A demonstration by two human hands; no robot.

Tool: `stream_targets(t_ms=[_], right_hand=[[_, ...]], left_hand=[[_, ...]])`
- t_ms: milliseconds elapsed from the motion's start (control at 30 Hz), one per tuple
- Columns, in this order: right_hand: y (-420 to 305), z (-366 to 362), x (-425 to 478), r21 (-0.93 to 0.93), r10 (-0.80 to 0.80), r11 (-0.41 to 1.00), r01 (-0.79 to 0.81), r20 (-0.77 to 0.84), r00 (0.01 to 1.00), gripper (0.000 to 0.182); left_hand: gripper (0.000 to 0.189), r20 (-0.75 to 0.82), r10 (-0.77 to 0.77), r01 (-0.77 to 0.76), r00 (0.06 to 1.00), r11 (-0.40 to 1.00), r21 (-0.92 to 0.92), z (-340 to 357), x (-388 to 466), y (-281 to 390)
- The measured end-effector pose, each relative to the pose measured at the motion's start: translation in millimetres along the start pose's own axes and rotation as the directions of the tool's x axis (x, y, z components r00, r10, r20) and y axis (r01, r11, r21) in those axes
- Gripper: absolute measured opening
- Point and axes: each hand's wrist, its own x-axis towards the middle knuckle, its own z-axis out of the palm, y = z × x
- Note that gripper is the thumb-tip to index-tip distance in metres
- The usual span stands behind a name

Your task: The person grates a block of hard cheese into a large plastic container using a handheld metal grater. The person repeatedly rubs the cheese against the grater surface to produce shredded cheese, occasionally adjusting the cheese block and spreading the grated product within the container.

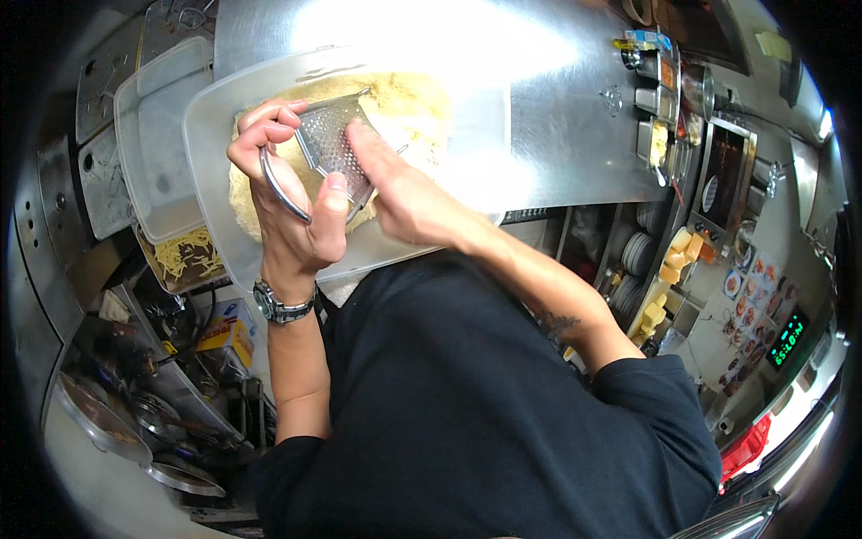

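My left hand [286,195], with a metal watch on its wrist, grips a metal box grater [330,138] by its curved handle, thumb against its near end. The grater lies tilted over a large translucent plastic tub [209,155]. Flat against the grater's perforated face are the fingers of my right hand [404,188]; whether a piece of food is under its palm cannot be seen. Pale yellow grated material [417,101], looking like finely grated cheese, is heaped in the tub below and behind the grater.
The tub stands on a steel counter [572,155]. At the left are another plastic tub [165,148] and a tray of yellow shreds [182,259]. Metal containers [653,145] line the counter's far right. Yellow blocks [680,256] and stacked plates [636,256] sit on shelving at right. Pans [101,418] are lower left.
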Motion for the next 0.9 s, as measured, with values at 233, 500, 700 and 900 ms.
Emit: stream_targets(t_ms=[233, 500, 700, 900], right_hand=[[-1, -12, 13, -0.221, 0.322, 0.933, -0.285, 0.153, 0.934, 0.095], [-22, -7, 6, -0.054, -0.02, 0.998, 0.026, 0.105, 0.994, 0.092], [-16, -16, 13, -0.06, 0.401, 0.916, -0.397, 0.177, 0.899, 0.089], [-13, -5, -3, -0.083, 0.236, 0.97, -0.228, 0.115, 0.965, 0.089]], left_hand=[[0.057, 0.004, 0.012, -0.012, 1.0, 1.0, -0.011, -2, 0, -2], [0.057, 0.006, 0.004, -0.004, 1.0, 1.0, 0.007, -2, -1, -3], [0.056, 0.034, 0.04, -0.042, 0.999, 0.999, 0.034, 0, -6, -1], [0.057, 0.024, 0.027, -0.028, 0.999, 0.999, 0.023, 1, -6, -1]])
